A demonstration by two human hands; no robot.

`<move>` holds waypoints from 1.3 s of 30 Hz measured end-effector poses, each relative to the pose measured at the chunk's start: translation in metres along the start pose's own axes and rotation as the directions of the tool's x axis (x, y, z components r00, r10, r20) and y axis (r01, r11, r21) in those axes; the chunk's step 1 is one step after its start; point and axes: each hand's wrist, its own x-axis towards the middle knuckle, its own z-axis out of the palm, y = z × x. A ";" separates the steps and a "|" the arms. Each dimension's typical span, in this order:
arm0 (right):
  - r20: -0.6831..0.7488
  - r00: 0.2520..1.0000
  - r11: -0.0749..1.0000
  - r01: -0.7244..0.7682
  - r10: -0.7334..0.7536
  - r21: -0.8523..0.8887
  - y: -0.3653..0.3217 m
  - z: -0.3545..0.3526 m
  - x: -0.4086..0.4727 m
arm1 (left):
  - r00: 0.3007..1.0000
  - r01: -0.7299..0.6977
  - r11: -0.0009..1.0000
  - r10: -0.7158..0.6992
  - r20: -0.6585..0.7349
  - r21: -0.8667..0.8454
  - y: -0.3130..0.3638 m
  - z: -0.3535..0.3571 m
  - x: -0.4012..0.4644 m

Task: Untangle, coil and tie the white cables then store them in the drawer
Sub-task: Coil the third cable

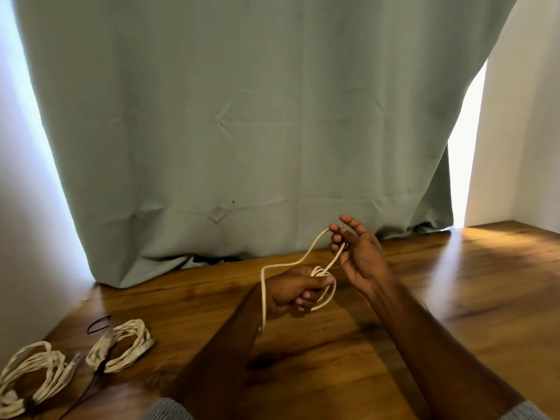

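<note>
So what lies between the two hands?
Head view: a strand of the white cable runs from the left hand's coil to the right hand.

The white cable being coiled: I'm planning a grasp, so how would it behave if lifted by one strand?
Probably floppy: the white cable sags in curves between left hand and right hand. Likely light. Its loops would probably spill apart if released, since no tie is visible.
</note>
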 end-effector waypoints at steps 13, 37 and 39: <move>0.348 0.896 0.484 0.442 -0.276 -0.755 0.013 -0.016 0.002 | 0.976 -0.112 0.814 0.199 0.092 -0.570 -0.006 -0.015 -0.001; 0.519 0.765 -0.630 0.195 -0.382 -0.752 0.014 -0.060 0.026 | 0.938 -0.219 0.586 0.346 -0.005 -0.780 0.008 -0.016 -0.010; 0.460 0.810 -0.633 0.147 -0.364 -0.760 0.009 -0.061 0.024 | 0.937 -0.248 0.593 0.349 -0.033 -0.766 0.008 -0.017 -0.011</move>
